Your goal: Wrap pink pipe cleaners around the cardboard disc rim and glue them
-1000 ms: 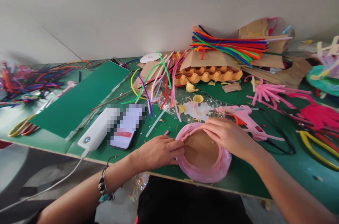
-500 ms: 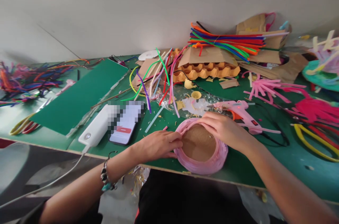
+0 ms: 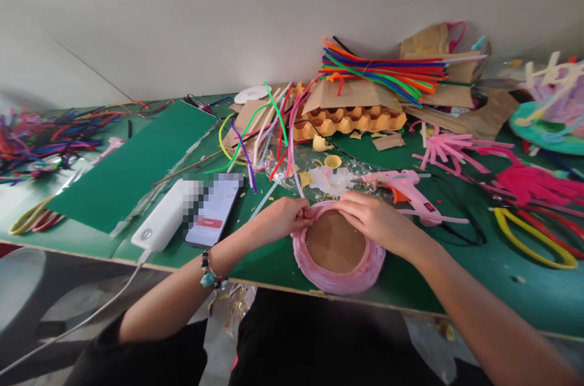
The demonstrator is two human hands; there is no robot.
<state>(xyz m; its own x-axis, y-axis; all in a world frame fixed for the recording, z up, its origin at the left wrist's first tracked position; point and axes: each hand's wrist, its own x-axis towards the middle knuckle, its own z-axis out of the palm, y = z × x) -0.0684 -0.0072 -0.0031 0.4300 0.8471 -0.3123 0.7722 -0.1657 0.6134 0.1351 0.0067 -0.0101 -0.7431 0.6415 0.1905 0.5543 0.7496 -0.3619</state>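
Note:
A round pink ring (image 3: 340,281) with a brown cardboard base (image 3: 335,243) inside it lies at the table's front edge. My left hand (image 3: 289,216) has its fingers closed in a pinch at the ring's upper left rim. A pale pink strip (image 3: 294,173) runs up and away from that pinch. My right hand (image 3: 365,216) grips the ring's upper right rim, thumb and fingers pressed on it. Behind my right hand lies a pink glue gun (image 3: 406,185) with a small red light showing.
A phone (image 3: 214,210) and a white power bank (image 3: 164,216) with a cable lie left. Behind are a green sheet (image 3: 137,161), an orange egg tray (image 3: 351,121) and bundled pipe cleaners (image 3: 387,73). Pink tufts (image 3: 529,182) and a yellow loop (image 3: 529,243) lie right.
My left hand has moved up along the ring from its left side to the upper left rim, and its fingers have closed into a pinch. My right hand stays on the upper right rim.

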